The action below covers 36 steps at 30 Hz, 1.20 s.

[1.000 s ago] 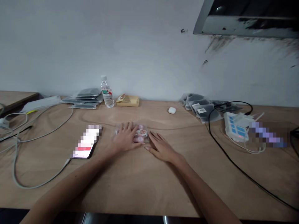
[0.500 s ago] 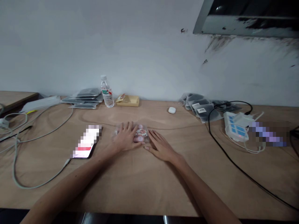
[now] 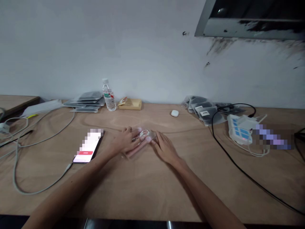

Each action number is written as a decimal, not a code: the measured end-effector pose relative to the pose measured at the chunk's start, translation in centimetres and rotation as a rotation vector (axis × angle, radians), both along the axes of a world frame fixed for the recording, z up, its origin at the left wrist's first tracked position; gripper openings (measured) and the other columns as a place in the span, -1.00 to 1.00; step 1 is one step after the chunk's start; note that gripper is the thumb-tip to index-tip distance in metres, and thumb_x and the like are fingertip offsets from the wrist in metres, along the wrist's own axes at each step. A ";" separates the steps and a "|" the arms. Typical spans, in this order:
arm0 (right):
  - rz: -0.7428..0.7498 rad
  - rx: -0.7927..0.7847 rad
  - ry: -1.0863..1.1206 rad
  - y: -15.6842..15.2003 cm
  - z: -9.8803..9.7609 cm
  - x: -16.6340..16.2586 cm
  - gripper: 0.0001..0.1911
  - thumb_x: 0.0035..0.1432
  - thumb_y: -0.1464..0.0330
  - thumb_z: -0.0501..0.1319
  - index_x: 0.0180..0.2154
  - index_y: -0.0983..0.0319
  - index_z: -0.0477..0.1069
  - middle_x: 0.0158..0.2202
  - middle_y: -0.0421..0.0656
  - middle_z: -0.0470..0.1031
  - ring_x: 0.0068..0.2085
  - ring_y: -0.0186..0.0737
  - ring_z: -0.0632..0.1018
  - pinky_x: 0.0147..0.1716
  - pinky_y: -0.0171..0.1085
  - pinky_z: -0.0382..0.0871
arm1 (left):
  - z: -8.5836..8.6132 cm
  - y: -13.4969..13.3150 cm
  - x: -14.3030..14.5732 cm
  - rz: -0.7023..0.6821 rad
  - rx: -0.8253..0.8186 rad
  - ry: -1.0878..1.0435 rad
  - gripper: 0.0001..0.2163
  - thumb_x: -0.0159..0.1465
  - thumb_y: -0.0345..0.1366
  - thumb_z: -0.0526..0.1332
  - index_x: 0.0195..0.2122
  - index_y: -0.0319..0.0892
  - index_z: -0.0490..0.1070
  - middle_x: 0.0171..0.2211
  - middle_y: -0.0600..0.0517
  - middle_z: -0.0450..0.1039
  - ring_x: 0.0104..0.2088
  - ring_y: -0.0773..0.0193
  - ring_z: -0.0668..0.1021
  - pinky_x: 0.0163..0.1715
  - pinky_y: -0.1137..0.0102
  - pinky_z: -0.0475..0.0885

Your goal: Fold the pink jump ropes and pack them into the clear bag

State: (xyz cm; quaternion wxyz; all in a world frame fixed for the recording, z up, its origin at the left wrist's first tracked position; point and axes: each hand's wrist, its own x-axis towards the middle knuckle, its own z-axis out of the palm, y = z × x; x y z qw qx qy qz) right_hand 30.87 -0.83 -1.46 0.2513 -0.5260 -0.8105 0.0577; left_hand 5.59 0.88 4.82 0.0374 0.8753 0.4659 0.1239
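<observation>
A clear plastic packet (image 3: 140, 147) with pink and white contents is in the middle of the wooden table, slanted with its left end towards me. My left hand (image 3: 125, 140) has its fingers bent over the packet's left part and grips it. Motion blurs the fingers somewhat and hides what is beneath them. At the packet's right end, my right hand (image 3: 166, 148) lies with its fingers stretched out, its thumb side touching the corner. What is printed on or packed inside the packet is too blurred to read.
To the left lies a lit phone (image 3: 88, 148) on a white cable. Along the wall stand a water bottle (image 3: 109, 98), a small cardboard tray (image 3: 133, 104), a white case (image 3: 174, 113) and grey pouches (image 3: 206, 113). A power strip (image 3: 239, 130) and black cable occupy the right.
The packet has turned from lying straight across to a slant, its left end nearer me. My left hand's fingers have gone from flat to bent around it. My right hand has barely moved.
</observation>
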 end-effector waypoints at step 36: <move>0.062 0.026 -0.231 2.2 -1.9 4.4 -0.41 0.38 0.26 -0.05 0.38 0.26 0.14 0.41 0.03 0.16 0.41 0.15 0.16 0.34 0.20 0.12 | -5.8 1.8 -1.4 -0.067 0.072 0.029 -0.47 0.40 -0.22 -0.01 0.37 -0.23 0.17 0.39 -0.20 0.13 0.41 -0.02 0.14 0.37 -0.01 0.04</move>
